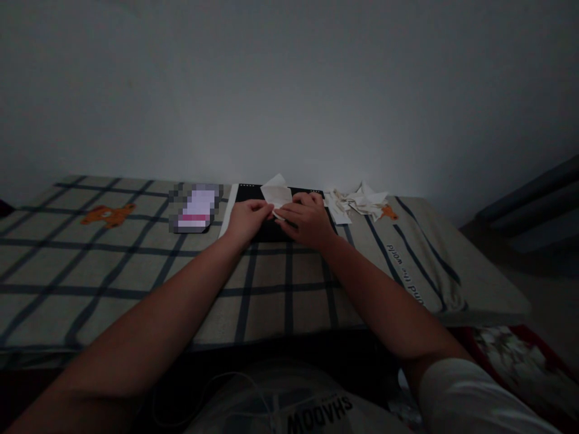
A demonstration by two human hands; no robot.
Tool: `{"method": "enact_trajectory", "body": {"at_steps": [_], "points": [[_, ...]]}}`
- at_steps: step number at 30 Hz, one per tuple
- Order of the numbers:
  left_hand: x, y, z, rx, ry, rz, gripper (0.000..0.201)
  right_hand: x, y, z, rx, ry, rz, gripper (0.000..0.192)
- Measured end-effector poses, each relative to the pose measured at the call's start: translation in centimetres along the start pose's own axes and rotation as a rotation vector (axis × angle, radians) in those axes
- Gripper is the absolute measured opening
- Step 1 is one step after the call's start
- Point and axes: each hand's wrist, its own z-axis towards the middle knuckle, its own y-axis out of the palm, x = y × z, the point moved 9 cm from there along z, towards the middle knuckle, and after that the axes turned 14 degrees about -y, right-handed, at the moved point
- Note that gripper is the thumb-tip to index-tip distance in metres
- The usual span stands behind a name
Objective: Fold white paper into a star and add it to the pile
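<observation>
A piece of thin white paper point(277, 191) stands up between my hands, over a black mat or board point(248, 194) with a white left edge. My left hand point(248, 220) pinches the paper's lower edge between thumb and forefinger. From the other side, my right hand point(307, 220) is closed on the same paper, its fingers curled and their tips close to the left thumb. The fingers partly cover the paper's lower part. Just right of the right hand lies a loose heap of crumpled or folded white paper pieces point(359, 200).
A phone point(198, 208) with a lit, blurred screen lies left of the board. Beneath everything spreads a checked tablecloth point(136, 259) with orange animal prints. A pale wall point(289, 90) rises behind the table. At lower right sits a red container point(515, 349) with whitish scraps.
</observation>
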Motion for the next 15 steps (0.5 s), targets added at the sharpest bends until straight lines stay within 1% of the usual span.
{"method": "enact_trajectory", "body": {"at_steps": [2, 3, 5, 7, 8, 10, 12, 13, 15], "points": [[0.3, -0.2, -0.2, 0.033, 0.033, 0.070, 0.012, 0.3, -0.3, -0.1, 0.032, 0.028, -0.037, 0.028], [0.2, -0.3, -0.2, 0.040, 0.024, 0.063, 0.012, 0.4, -0.4, -0.1, 0.044, 0.044, -0.061, 0.028], [-0.4, -0.1, 0.0, 0.031, -0.029, -0.033, 0.012, 0.5, -0.4, -0.1, 0.050, 0.061, -0.095, 0.028], [-1.2, 0.2, 0.2, 0.005, -0.088, -0.200, 0.012, 0.4, -0.4, -0.1, 0.058, 0.076, -0.089, 0.027], [-1.5, 0.3, 0.4, -0.006, -0.108, -0.288, 0.012, 0.6, -0.5, -0.1, 0.082, 0.105, -0.068, 0.027], [-1.7, 0.5, 0.6, -0.024, -0.126, -0.446, 0.011, 1.6, -0.8, -0.6, 0.177, 0.236, 0.031, 0.028], [-1.7, 0.7, 0.6, -0.042, -0.119, -0.555, 0.011, 3.3, -0.4, -1.6, 0.294, 0.444, 0.211, 0.028], [-1.6, 0.8, 0.6, -0.058, -0.117, -0.592, 0.011, 4.1, 0.2, -2.2, 0.339, 0.551, 0.325, 0.028], [-1.5, 1.3, 0.3, -0.087, -0.122, -0.642, 0.011, 5.1, 2.2, -3.0, 0.385, 0.729, 0.563, 0.034]]}}
